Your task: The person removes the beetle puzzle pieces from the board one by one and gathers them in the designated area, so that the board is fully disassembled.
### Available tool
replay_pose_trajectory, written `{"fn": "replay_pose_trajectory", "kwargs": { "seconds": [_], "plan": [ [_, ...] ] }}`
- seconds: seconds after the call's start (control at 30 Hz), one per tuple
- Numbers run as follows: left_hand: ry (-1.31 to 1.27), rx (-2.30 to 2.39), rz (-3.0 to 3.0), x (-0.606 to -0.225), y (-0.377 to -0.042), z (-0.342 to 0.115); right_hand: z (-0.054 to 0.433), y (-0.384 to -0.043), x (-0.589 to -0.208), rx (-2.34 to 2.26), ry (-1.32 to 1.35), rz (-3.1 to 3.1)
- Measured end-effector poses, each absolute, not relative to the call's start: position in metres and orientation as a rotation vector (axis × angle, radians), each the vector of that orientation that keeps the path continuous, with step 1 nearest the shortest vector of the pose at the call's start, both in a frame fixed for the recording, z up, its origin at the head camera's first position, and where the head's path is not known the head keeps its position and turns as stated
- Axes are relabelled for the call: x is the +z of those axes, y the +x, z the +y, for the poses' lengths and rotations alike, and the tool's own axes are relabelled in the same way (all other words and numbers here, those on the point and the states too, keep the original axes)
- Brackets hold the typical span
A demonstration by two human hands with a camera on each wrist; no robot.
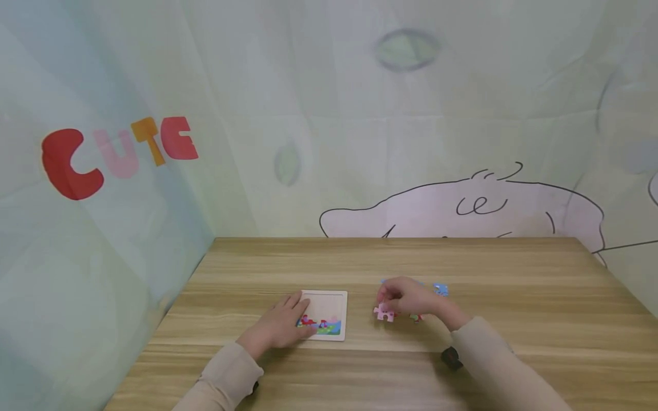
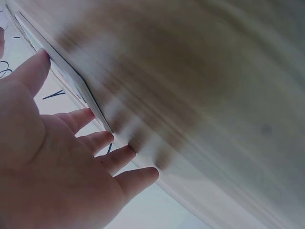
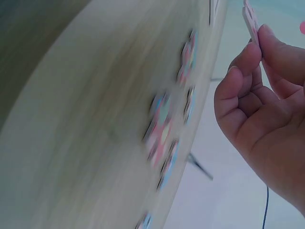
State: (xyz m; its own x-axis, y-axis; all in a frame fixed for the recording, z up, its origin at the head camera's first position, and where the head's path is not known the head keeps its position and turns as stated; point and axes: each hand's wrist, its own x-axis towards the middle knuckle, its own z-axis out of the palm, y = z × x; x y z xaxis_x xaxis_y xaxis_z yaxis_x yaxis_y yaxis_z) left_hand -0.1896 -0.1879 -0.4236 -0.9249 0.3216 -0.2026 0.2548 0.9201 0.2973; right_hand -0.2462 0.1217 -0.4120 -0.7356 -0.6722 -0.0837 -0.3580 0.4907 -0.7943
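Observation:
My left hand (image 1: 281, 324) rests with spread fingers over the left edge of a square puzzle tray (image 1: 344, 308). Along the tray's bottom lies a fitted strip of picture (image 1: 329, 327) with red figures on green and blue; bare board shows above it. Between thumb and forefinger, my right hand (image 1: 406, 295) pinches a pink jigsaw piece (image 1: 384, 313), to the right of the tray. In the right wrist view that piece (image 3: 250, 24) is seen nearly edge-on, raised above the table. The left wrist view shows the left hand's (image 2: 62, 152) straight fingers at the tray's edge (image 2: 86, 90).
Several loose jigsaw pieces lie under and behind the right hand, among them a blue one (image 1: 440, 289) and a red and green one (image 1: 415, 317). The wooden table (image 1: 288, 262) meets a printed cloth backdrop (image 1: 267, 188). A dark object (image 1: 452, 358) sits by the right sleeve.

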Motion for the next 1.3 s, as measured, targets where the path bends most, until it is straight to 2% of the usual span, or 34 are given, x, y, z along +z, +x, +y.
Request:
{"fn": "replay_pose_trajectory", "kwargs": {
  "seconds": [0.63, 1.3],
  "plan": [
    [0.413, 0.417, 2.831, -0.425, -0.190, -0.187, 0.206, -0.239, -0.417, -1.128, -0.812, 2.404],
    [0.407, 0.392, 2.831, -0.424, -0.190, -0.187, 0.234, -0.241, -0.425, -1.110, -0.684, 2.437]
  ]
}}
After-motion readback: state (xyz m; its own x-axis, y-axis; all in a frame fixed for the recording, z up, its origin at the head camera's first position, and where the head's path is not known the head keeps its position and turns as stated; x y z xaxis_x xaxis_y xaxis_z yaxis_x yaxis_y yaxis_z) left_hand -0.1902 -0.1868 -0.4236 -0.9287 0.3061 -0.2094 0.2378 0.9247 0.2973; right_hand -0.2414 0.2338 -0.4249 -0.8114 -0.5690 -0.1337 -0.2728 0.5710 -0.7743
